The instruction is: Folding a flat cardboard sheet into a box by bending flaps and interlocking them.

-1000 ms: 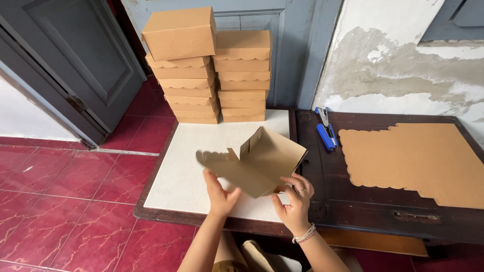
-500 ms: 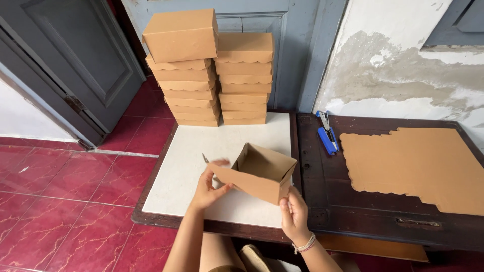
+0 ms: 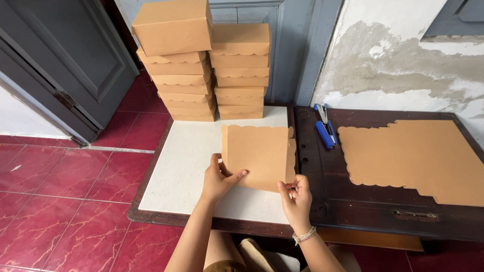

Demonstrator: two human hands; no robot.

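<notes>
The brown cardboard box (image 3: 258, 156) sits on the white slab (image 3: 186, 166) of the counter (image 3: 363, 201), its scalloped-edged lid closed over the top (the wavy trim runs along the far edge and down the right side). The left hand (image 3: 218, 180) is at the box's left near corner, thumb lying on the lid and the other fingers (image 3: 216, 163) curled up against the left side, so the box is pinched there. The right hand (image 3: 297, 197) is at the box's right near corner, fingertips bunched together on the lid's edge; a beaded bracelet (image 3: 304, 234) circles that wrist. Behind the box, at the slab's far edge, stand two stacks of finished boxes (image 3: 212, 65), the left stack topped by one tilted box. To the right of the box, on the dark wood, a blue stapler (image 3: 325, 132) lies near, and beyond it a pile of flat cardboard blanks (image 3: 418, 156) with scalloped borders
</notes>
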